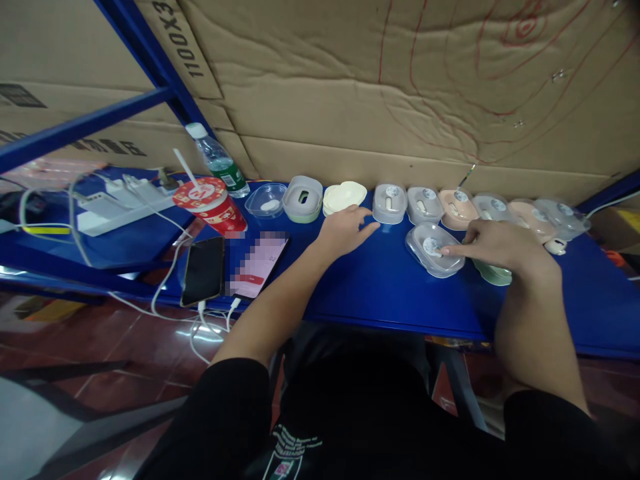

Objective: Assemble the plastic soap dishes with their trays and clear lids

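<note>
My left hand (345, 230) hovers over the blue table with its fingers apart and nothing in them. Just behind it is a stack of cream-coloured shallow dishes (345, 195), and a grey box with a clear lid (389, 203) stands right of its fingertips. My right hand (505, 243) grips the right side of a tilted clear-lidded box (433, 252), thumb across its top; its other fingers are partly hidden. A light green dish (494, 272) shows beneath this hand. Several grey and peach lidded boxes (457, 210) line the back.
Left along the back are a grey-green box (303, 200), a clear lid (266, 202), a water bottle (220, 163) and a red cup with a straw (210, 207). Two phones (203, 270) on cables lie nearer. A power strip (123, 207) sits far left; cardboard (325, 120) stands behind.
</note>
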A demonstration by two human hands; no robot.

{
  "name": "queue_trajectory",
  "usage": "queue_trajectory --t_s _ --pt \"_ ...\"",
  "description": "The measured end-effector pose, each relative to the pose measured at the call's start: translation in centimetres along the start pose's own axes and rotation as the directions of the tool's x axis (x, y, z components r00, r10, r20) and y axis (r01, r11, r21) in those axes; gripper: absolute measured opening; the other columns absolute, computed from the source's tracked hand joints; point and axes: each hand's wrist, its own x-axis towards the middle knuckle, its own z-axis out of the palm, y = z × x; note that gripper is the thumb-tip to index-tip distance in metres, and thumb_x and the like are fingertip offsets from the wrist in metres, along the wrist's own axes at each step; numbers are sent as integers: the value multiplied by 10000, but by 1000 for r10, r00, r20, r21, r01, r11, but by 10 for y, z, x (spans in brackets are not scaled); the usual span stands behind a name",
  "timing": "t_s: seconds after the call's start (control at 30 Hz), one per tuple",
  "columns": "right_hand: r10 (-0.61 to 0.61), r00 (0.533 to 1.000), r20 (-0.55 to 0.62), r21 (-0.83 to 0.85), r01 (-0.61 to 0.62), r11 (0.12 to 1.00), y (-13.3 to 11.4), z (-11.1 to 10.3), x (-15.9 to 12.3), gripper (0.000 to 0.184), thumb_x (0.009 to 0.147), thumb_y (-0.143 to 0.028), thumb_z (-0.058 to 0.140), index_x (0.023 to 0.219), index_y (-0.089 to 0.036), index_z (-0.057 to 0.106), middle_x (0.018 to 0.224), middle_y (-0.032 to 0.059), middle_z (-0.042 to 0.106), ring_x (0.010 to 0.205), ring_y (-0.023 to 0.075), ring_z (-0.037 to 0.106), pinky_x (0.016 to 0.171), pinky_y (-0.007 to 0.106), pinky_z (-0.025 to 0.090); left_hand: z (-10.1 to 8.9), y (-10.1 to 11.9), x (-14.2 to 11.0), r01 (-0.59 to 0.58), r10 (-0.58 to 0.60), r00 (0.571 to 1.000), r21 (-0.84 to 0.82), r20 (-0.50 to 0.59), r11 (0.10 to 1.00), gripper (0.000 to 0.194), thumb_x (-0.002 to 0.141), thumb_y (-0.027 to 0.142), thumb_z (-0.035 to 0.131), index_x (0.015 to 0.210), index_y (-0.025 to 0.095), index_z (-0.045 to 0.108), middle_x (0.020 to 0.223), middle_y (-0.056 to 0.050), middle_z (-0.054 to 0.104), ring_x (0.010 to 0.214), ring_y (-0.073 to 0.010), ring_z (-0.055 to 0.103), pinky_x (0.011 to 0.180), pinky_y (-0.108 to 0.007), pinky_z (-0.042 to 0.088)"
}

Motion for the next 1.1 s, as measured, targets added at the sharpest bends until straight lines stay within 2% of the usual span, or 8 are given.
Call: queue_trajectory --t_s 0.13,0.27,0.33,0.4,0.6,0.73,0.87,1.1 --pt "13 989 -149 -62 -23 998 -8 2 -6 790 681 -1010 643 881 -249 714 877 139 795 861 391 712 660 435 414 2 -9 3 49 -48 998 -10 28 999 445 1036 553 588 1302 223 725 1201 -86 786 1122 -266 712 956 -390 556" --pt "-193 952 -239 1 199 980 -23 14 -2 742 817 -843 695 1252 -244 733 1081 144 810 981 387 737 737 443 492 18 -5 0 -64 75 977 -57 202 996 565 1017 624 575 1387 212 689 1230 -86 783 1153 -273 718 999 -406 552" --pt "-293 930 -223 4 301 954 -28 22 2 711 873 -790 672 1339 -256 729 1221 155 790 1078 400 729 803 463 529 27 1 -2 -115 131 949 -72 288 991 662 984 673 602 1449 203 650 1250 -96 777 1162 -287 720 991 -416 558" --pt "-314 931 -185 21 323 946 -30 29 6 700 922 -769 618 1383 -253 724 1298 166 768 1138 419 716 857 494 548 33 5 -4 -138 155 931 -73 332 988 722 964 689 624 1490 195 616 1262 -103 771 1176 -298 717 985 -421 561" --pt "-282 936 -211 117 310 943 -24 38 13 699 922 -783 603 1348 -252 761 1383 171 725 1269 445 666 999 560 557 33 7 -4 -159 181 918 -90 353 983 646 992 622 625 1471 189 632 1260 -94 771 1165 -285 720 1022 -425 551" --pt "-245 953 -177 228 282 932 -23 38 19 690 940 -731 622 1375 -209 740 1367 177 749 1187 424 720 981 553 579 33 6 -5 -191 209 908 -85 362 978 595 993 588 643 1447 203 650 1246 -89 769 1145 -279 722 1017 -426 559" --pt "-285 939 -192 360 338 870 -29 45 26 630 982 -625 615 1424 -184 696 1382 164 754 1123 379 755 1006 551 592 36 9 -6 -225 239 896 -79 374 971 579 983 581 670 1433 216 665 1250 -85 760 1092 -268 735 968 -409 575" --pt "-352 902 -250 368 425 827 -40 68 34 659 1070 -570 425 1602 -197 538 1628 147 579 1525 401 522 1276 649 397 36 13 -5 -237 254 902 -91 350 967 590 1002 657 626 1370 201 698 1188 -82 781 1080 -256 741 928 -381 571"
